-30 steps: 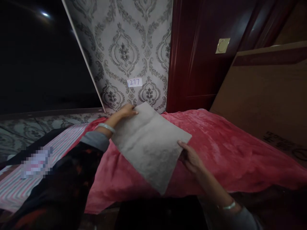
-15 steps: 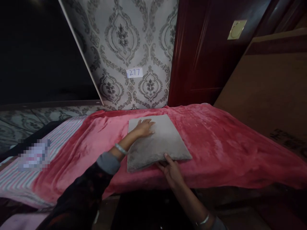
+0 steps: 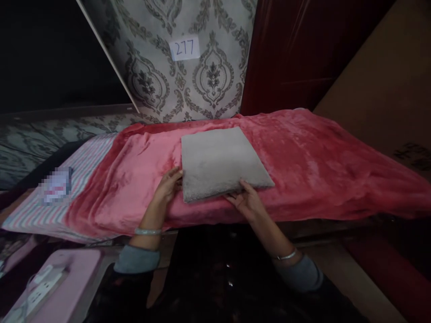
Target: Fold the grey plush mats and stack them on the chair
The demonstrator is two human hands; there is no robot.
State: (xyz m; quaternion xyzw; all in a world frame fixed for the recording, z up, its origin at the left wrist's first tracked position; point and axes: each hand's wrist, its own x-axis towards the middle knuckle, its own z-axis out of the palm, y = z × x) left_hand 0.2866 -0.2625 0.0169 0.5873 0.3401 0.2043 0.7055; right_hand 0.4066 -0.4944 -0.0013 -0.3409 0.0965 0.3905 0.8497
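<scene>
A flat, square grey plush cushion lies on a pink and red fleece blanket. My right hand grips its front edge, thumb on top and fingers underneath. At the left edge, near the front corner, my left hand has its fingers closed against the cushion's side; some fingertips are hidden there. The cushion's top is smooth and its pile looks fluffier along the front edge.
Striped cloth with a blurred packet on it lies to the left. A pink stool bearing a white power strip stands lower left. Behind are a dark screen and patterned wall; a large cardboard box rises at right.
My left hand has come off the cushion's top and moved down to its left edge. The right hand keeps its hold on the front edge. The view has tilted downward.
</scene>
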